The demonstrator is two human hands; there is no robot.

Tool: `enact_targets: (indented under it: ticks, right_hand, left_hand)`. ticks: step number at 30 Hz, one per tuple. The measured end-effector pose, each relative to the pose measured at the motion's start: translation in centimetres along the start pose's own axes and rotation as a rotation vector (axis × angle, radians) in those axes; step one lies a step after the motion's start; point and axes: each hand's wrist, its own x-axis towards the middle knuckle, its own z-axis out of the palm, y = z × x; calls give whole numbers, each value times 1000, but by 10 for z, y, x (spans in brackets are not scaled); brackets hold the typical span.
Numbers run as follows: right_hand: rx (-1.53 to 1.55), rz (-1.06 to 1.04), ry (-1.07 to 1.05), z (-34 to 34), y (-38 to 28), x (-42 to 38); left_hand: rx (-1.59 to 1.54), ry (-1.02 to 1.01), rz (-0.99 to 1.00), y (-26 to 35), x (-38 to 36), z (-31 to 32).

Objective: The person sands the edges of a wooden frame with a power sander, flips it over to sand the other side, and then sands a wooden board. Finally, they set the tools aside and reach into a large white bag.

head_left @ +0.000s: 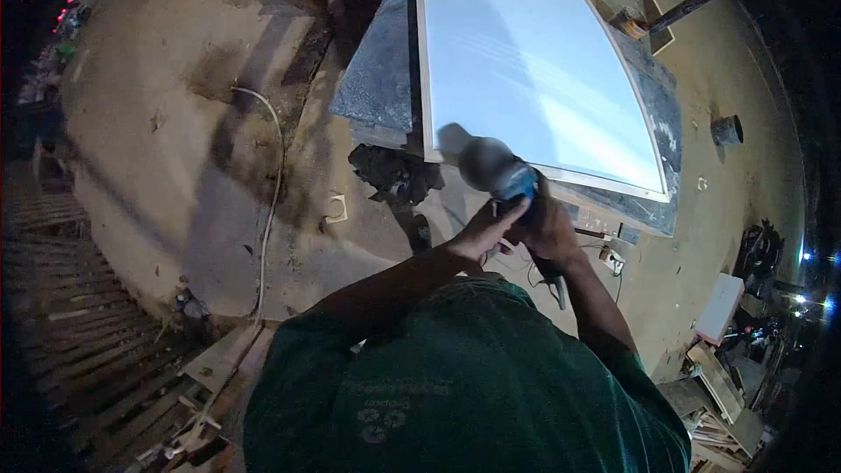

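Both hands are closed around a blue angle grinder (519, 182), whose round grey disc (486, 164) looks blurred. My left hand (487, 229) grips it from the left side, with the thumb lying along the body. Farther back, my right hand (550, 229) wraps round the tool's body, some of its fingers hidden. The disc overlaps the near left corner of a large white panel (534, 70) with a pale rim. That panel lies flat on a grey, worn tabletop (377, 74).
Dark crumpled cloth (394, 173) hangs at the table's near left corner. A pale hose (279, 149) runs along the sandy ground at left. A black cylinder (726, 130) lies at right, with a white board (718, 307) and wood scraps (717, 381) below it.
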Motion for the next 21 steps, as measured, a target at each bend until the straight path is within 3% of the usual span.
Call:
enact_targets:
  ticks: [2,4,6,7,10,12,13,16,18,21]
  right_hand:
    - [-123,23,-69,8,-16,9]
    - [-37,-26,-111,11,-13,12]
    - [-68,-67,-57,13,-8,13]
    - [-79,-37,-53,12,-3,9]
    - [47,-25,-33,2,5,-2]
    - [80,-2,-36,1,4,-1]
    - [54,-53,-53,2,3,1]
    - [-60,-148,-77,8,-3,15]
    - [-149,-192,-89,9,-14,30]
    - [-135,-176,-208,7,-14,56]
  left_hand:
    - [14,116,25,2,-8,-8]
    - [-15,198,127,-1,-7,-8]
    - [52,39,1,-2,0,-17]
    - [54,134,177,6,-9,0]
    - [181,-14,110,26,-17,13]
    - [209,41,224,-14,23,5]
    - [189,134,386,-16,25,7]
    - [103,198,165,3,-5,2]
    - [-188,119,234,6,-4,-6]
    - [-219,186,315,1,23,-22]
